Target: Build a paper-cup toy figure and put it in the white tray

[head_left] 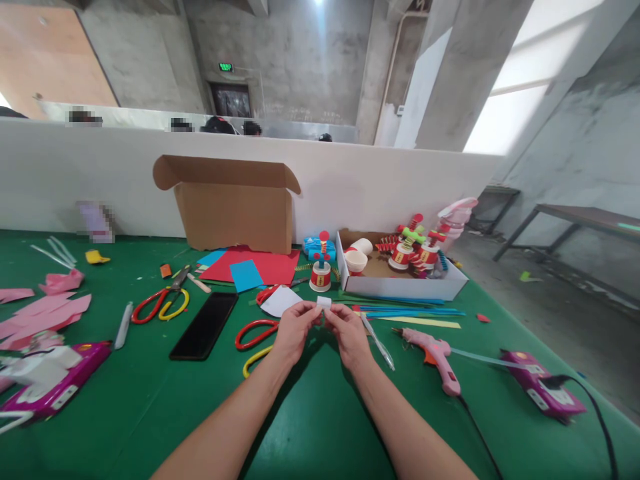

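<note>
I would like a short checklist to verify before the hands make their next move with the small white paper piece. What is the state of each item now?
1. Small white paper piece is pinched by both the left hand and the right hand: ok.
2. Pink hot glue gun lies on the green table, apart from the right hand: ok.
3. Glue gun is hot or cold: cannot tell.
4. Space beside the left hand is free: not ok, the red and yellow scissors lie right next to it.
5. Glue is already on the paper piece: cannot tell.
</note>
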A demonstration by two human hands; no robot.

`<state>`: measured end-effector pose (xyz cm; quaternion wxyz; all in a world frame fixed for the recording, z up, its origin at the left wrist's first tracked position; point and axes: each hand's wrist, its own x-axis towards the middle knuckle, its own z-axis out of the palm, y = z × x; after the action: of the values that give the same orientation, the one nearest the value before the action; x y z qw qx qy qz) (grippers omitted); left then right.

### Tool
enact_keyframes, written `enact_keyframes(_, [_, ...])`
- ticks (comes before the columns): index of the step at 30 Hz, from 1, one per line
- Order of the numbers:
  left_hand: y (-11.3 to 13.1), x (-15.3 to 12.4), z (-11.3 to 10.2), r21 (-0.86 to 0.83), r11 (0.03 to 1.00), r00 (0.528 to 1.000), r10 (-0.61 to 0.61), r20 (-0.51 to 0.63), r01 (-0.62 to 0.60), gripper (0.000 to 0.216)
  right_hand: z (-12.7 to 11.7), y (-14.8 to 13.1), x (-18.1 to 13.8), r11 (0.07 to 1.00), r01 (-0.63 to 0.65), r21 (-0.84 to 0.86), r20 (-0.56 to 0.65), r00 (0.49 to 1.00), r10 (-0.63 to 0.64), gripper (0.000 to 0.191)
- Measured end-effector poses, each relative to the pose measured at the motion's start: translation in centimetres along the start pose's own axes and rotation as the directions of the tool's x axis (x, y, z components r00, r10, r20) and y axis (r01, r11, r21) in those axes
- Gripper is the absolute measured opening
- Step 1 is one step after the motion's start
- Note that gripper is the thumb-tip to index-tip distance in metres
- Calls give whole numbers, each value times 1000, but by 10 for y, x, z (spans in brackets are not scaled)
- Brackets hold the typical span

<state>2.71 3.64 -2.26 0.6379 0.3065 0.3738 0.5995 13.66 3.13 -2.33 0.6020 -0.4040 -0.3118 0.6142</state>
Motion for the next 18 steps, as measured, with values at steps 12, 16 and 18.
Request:
enact_keyframes(12, [8, 7, -7, -91, 996, 997, -30, -69, 24, 39, -6, -4, 9, 997, 35, 63, -141, 990, -26, 29])
enact_keyframes(16, [9, 7, -6, -118, 992, 996, -47, -70, 39, 40, -6, -7, 9, 996, 0, 88, -147, 989, 13, 34])
enact_keyframes(18, [9, 7, -6, -135, 990, 997, -51, -65, 42, 36, -5, -8, 7, 993, -24, 115, -129, 991, 39, 37])
